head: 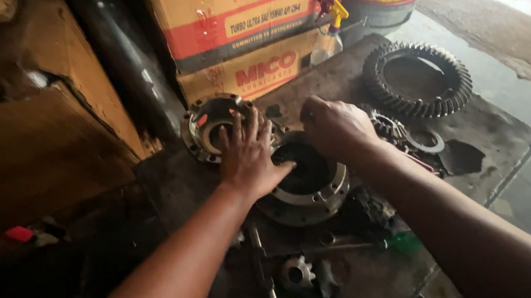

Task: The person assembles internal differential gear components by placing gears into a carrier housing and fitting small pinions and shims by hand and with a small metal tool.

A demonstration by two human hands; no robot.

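Note:
My left hand (249, 155) lies flat with fingers spread on the rim of a round metal housing (312, 193) with a dark hollow centre. My right hand (335, 126) hovers curled over the far rim of the same housing; whether it pinches anything small cannot be told. A second flanged metal housing half (208, 123) lies just behind my left hand. All rest on a dark greasy mat (497, 137).
A large toothed ring gear (417, 78) lies at the back right, with smaller gears (388, 126) and a washer (425, 140) near my right hand. A small gear (297, 272), tools (263, 267), cardboard boxes (243, 29) and a spray bottle (329, 38) surround the spot.

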